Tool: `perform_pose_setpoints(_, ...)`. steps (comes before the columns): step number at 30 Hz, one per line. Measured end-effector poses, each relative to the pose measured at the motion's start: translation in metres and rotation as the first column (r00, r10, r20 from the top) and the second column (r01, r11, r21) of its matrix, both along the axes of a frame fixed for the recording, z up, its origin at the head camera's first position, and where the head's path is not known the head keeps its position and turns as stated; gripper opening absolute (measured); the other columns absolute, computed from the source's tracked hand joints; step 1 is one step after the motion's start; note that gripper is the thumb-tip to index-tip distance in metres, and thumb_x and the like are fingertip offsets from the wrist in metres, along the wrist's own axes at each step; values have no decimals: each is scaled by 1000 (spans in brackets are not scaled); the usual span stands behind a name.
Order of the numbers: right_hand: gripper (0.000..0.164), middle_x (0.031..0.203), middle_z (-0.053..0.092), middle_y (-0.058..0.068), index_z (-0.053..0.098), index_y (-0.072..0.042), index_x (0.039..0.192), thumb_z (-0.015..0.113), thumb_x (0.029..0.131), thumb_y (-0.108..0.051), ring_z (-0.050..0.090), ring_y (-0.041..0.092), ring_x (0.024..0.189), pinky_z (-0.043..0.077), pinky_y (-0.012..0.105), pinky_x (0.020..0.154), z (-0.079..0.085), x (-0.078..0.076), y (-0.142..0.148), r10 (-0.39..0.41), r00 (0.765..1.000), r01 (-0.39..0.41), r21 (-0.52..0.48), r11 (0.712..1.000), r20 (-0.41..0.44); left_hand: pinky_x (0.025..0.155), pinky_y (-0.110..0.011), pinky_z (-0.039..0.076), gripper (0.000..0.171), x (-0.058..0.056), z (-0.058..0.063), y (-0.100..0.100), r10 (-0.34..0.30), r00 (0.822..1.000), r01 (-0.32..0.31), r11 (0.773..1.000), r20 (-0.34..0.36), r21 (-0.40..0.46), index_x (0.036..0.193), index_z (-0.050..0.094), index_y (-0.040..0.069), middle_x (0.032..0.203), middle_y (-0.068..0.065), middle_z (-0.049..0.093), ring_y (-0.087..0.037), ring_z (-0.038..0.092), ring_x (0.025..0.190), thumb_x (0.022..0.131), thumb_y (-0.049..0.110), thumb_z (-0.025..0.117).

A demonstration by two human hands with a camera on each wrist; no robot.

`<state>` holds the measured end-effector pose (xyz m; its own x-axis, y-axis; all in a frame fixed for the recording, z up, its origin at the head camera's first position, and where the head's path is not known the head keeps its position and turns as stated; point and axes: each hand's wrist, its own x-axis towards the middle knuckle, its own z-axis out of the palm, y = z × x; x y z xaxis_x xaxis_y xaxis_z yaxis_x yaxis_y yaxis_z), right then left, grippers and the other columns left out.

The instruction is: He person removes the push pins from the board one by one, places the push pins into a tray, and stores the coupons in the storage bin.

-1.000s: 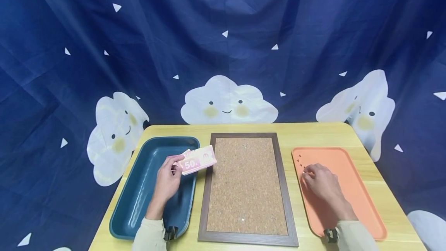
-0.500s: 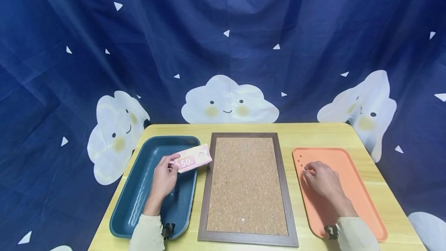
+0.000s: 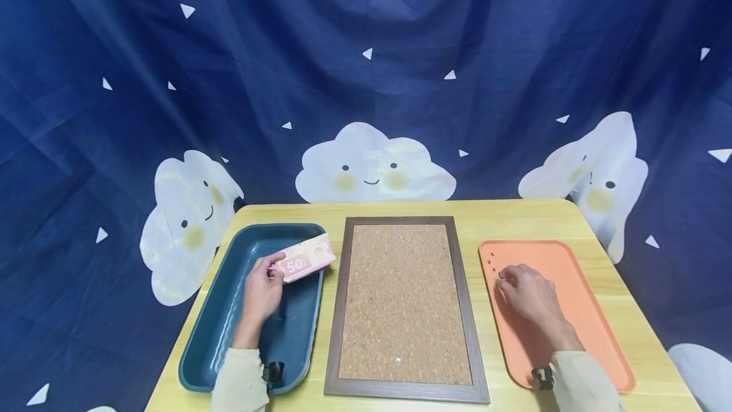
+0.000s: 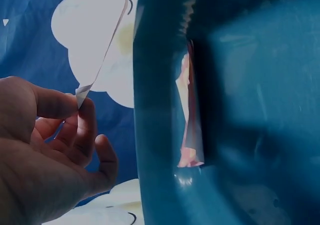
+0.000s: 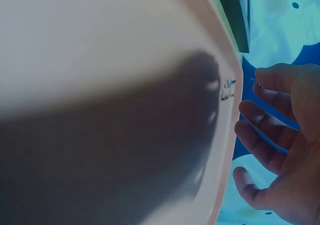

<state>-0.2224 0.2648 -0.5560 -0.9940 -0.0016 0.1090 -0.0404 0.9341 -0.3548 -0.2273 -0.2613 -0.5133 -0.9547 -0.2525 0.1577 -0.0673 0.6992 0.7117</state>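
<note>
My left hand (image 3: pixel 262 294) pinches a pink and white paper coupon (image 3: pixel 304 260) printed with "50" between thumb and fingers, above the far right part of the dark teal bin (image 3: pixel 293 336). Edge-on, the coupon (image 4: pixel 106 55) looks thin in the left wrist view. Another pink and white paper (image 4: pixel 189 115) shows against the inside of the bin. Over the left side of the orange tray (image 3: pixel 580 323), my right hand (image 3: pixel 532 297) has thumb and index finger pinched on a small metal tack (image 5: pixel 254 79), mostly hidden. Several similar tacks (image 5: pixel 228 89) lie at the tray's edge.
A cork board (image 3: pixel 406 304) in a brown frame lies between bin and tray, with a small white mark near its lower edge. All stand on a light wooden table (image 3: pixel 469 221). Behind hangs a dark blue curtain (image 3: pixel 412 100) with smiling clouds.
My left hand has drawn left with the coupon, which no longer overlaps the cork board's frame in the head view. My right hand stays almost in place over the tray.
</note>
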Motion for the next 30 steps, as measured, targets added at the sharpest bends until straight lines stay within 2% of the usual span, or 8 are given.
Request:
perform_pose_setpoints(7, 17, 100, 69, 12, 69, -13, 97, 64, 90, -28, 64, 37, 90, 44, 55, 66, -4, -1, 3, -18, 999, 18, -9, 1000, 39, 77, -34, 39, 37, -3, -9, -9, 15, 999, -15, 1000, 29, 10, 124, 62, 6, 113, -14, 59, -26, 54, 90, 90, -1, 50)
perform_pose_setpoints(17, 15, 95, 68, 11, 69, -15, 93, 63, 90, -29, 64, 36, 88, 45, 54, 63, -7, -3, 6, -30, 998, 30, -14, 999, 49, 84, -41, 35, 38, -6, -19, -21, 46, 997, -48, 999, 55, 26, 125, 61, 5, 121, -18, 57, -32, 49, 98, 89, 1, 49)
perform_pose_setpoints(26, 13, 88, 67, 10, 68, -14, 91, 64, 89, -26, 63, 33, 82, 46, 51, 65, -10, -8, 9, -20, 1000, 20, -27, 999, 13, 81, -39, 33, 40, -7, -26, -24, 70, 994, -70, 998, 84, -2, 126, 60, 5, 114, -18, 56, -32, 48, 94, 88, 1, 48)
perform_pose_setpoints(30, 13, 88, 67, 10, 68, -13, 92, 64, 89, -25, 63, 32, 82, 47, 50, 67, -12, -9, 10, -13, 999, 14, -30, 999, 30, 79, -38, 33, 41, -8, -28, -25, 70, 994, -69, 998, 90, -12, 126, 60, 4, 112, -18, 56, -32, 48, 93, 87, 0, 48)
